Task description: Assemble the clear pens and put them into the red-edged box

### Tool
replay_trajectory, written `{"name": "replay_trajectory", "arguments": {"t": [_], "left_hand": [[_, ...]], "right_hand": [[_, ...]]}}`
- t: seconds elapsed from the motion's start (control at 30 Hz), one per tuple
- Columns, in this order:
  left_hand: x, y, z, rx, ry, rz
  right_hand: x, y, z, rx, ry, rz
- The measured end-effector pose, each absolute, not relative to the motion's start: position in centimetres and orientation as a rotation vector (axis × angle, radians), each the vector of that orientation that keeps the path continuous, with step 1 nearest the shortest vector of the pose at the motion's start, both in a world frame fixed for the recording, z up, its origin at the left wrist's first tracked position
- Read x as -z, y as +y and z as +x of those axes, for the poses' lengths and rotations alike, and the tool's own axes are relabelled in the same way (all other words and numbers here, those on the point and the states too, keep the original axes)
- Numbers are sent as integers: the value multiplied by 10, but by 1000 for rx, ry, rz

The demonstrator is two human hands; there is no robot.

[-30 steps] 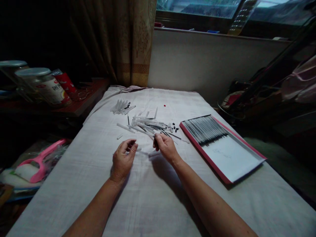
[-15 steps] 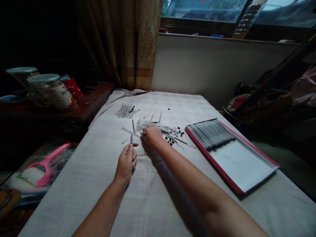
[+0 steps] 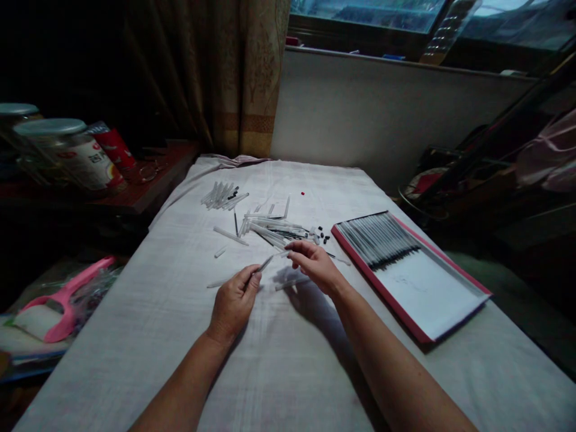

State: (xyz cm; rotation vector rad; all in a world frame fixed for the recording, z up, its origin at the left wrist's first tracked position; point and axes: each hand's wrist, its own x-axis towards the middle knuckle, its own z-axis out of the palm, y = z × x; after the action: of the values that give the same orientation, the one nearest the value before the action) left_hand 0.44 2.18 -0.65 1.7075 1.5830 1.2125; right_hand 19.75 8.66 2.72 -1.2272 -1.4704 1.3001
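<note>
My left hand [image 3: 234, 299] is closed around a slim pen [image 3: 266, 263], whose tip end points up and right. Opposite it, my right hand [image 3: 316, 266] pinches a small clear piece [image 3: 282, 254], which looks like a pen cap, close to that tip; whether they touch I cannot tell. Beyond both hands lies a loose pile of clear pen barrels [image 3: 270, 225] with dark refills among them. Small black plugs [image 3: 321, 234] are scattered at the pile's right. A clear barrel [image 3: 230, 236] and a short clear cap [image 3: 220, 252] lie left of the pile.
A shallow red-edged box [image 3: 382, 288] on the right holds a row of clear pens [image 3: 378, 240]. Farther back left sits a bundle of clear barrels [image 3: 219, 195]. A tiny red piece [image 3: 303, 194] lies behind the pile. Jars [image 3: 67, 156] stand on a side table.
My right hand has come back from the pile, nearer me and to the right, with a small clear piece. My left hand has tilted its pen from upright towards the right.
</note>
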Motion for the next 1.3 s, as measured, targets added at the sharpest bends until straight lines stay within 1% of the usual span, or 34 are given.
{"name": "replay_trajectory", "arguments": {"t": [0.17,0.37,0.63,0.83,0.97,1.13,1.3], "left_hand": [[7,15,10,-1067,1527,2090],[3,13,11,-989,1513,2259],[2,11,12,-936,1525,2330],[5,11,13,-947,1479,2371],[8,11,13,-988,1427,2404],[10,11,12,-957,1388,2404],[12,15,19,-1067,1367,2242]], "right_hand": [[-20,53,219,-1329,-1289,-1213],[-14,51,218,-1291,-1288,-1220],[-14,48,216,-1300,-1349,-1208],[-12,45,216,-1506,-1375,-1180],[-9,44,219,-1571,-1384,-1112],[-7,46,221,-1574,-1464,-1073],[-10,47,215,-1550,-1355,-1034]]}}
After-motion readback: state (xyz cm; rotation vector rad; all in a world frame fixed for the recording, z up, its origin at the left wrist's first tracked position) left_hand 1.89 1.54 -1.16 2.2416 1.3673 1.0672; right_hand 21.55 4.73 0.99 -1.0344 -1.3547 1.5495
